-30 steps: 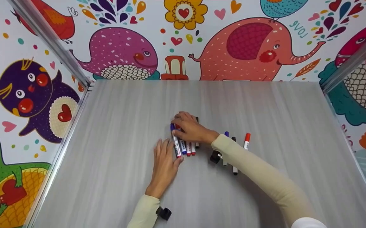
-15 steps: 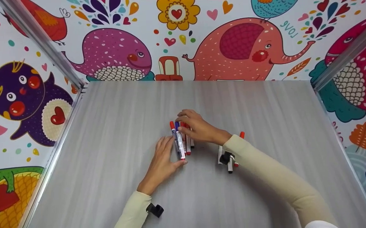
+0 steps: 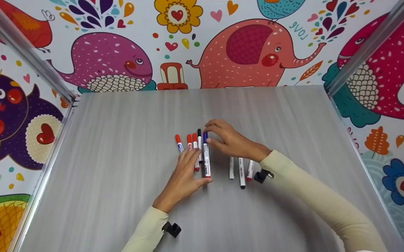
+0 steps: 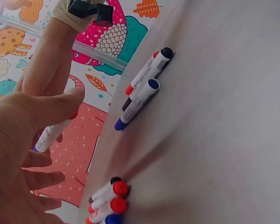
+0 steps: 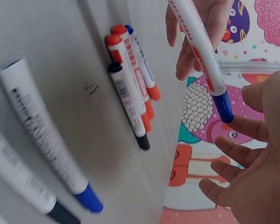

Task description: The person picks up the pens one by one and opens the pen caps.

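Blue-capped marker (image 3: 206,159): between the two hands, up off the grey tabletop (image 3: 128,119) as we read both wrist views.
Marker long axis: runs near to far; blue cap (image 5: 222,107) at the far end, red end plug (image 4: 75,115) at the near end.
Left hand (image 3: 179,180): left and near of the marker; left thumb (image 4: 60,106) touches the red end plug, other fingers extended, none wrapped round the barrel.
Right hand (image 3: 235,141): right and far; right index finger (image 5: 247,127) touches the cap's end, thumb just beside but apart, remaining fingers loosely bent with nothing in them.
Grip overall: we'd call it end-to-end support, one digit per end, no pinch by either hand alone.
Nearer hand: a tie; left has the near end, right the far end.
Key relation: we judge it's thumb, barrel and index finger in one line; a sideways slip at either end could drop the marker.
Four-marker row (image 3: 195,145): on the tabletop, left of the held marker, roughly parallel; three red caps, one black.
Three-marker group (image 3: 242,173): right of the held marker, near the right wrist; caps hidden in the head view.
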`<state>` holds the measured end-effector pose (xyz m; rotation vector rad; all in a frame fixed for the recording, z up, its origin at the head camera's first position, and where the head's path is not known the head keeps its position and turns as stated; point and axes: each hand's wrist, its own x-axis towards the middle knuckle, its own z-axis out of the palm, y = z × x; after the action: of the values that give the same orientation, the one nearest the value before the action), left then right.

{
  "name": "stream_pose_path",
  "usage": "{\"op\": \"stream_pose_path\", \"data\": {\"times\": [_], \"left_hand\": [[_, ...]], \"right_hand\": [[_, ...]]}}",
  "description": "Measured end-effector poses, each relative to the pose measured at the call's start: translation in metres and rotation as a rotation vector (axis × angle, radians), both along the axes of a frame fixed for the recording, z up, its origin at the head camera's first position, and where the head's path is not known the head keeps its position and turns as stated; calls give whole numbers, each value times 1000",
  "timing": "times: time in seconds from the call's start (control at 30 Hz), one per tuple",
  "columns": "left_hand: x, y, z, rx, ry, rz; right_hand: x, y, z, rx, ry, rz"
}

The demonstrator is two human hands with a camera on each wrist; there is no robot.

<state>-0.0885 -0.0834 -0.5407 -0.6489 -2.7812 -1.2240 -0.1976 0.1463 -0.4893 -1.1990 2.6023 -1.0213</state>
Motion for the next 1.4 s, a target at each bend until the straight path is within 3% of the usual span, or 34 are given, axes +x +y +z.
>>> {"op": "stream_pose_path", "data": {"times": [0.27, 0.47, 0.7, 0.87, 0.93, 1.03, 1.1, 1.2, 1.3, 1.4], "left_hand": [[-7, 17, 9, -60, -30, -84], [-12, 29, 10, -43, -128, -134], [-9, 34, 9, 64, -274, -163], [-8, 31, 10, 158, -361, -228], [-8, 28, 12, 224, -415, -260], [-9, 25, 14, 391, -496, -291], [-11, 24, 16, 488, -528, -275], [-17, 24, 20, 555, -510, -181], [-24, 26, 25, 512, -463, -76], [-29, 27, 30, 444, -414, -17]], "right_hand": [[9, 25, 0, -10, -30, -56], [15, 38, 1, -36, -51, -66], [16, 37, -3, -160, -176, -111], [20, 33, -9, -262, -242, -173], [23, 31, -10, -289, -259, -201], [28, 27, -11, -323, -259, -238], [31, 24, -11, -344, -243, -255], [35, 21, -11, -367, -204, -265], [40, 19, -12, -353, -171, -274], [44, 17, -14, -311, -148, -279]]}}
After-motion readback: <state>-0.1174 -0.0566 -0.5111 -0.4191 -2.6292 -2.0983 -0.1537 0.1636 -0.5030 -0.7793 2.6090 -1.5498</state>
